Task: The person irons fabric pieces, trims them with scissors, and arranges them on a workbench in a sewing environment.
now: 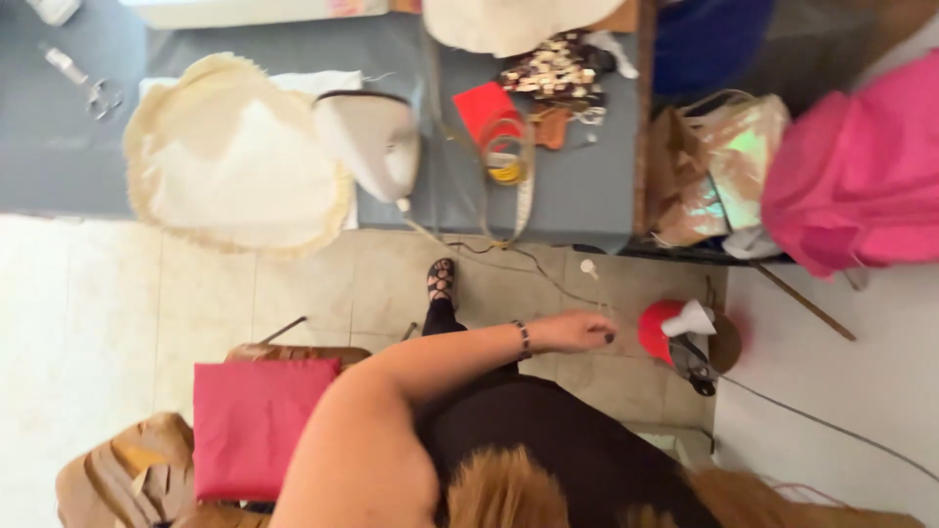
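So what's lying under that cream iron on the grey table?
The iron rests on a white cloth spread over the grey table, beside a frilled cream fabric piece. Whatever lies directly beneath the iron's base is covered.

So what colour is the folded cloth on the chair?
Pinkish red folded cloth, plain; clearest in the head view.

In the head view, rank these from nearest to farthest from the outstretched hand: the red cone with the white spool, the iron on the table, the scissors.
From the hand:
1. Red cone with white spool, on the floor just beside it.
2. Iron, on the grey table, mid-frame.
3. Scissors, at the table's far corner.
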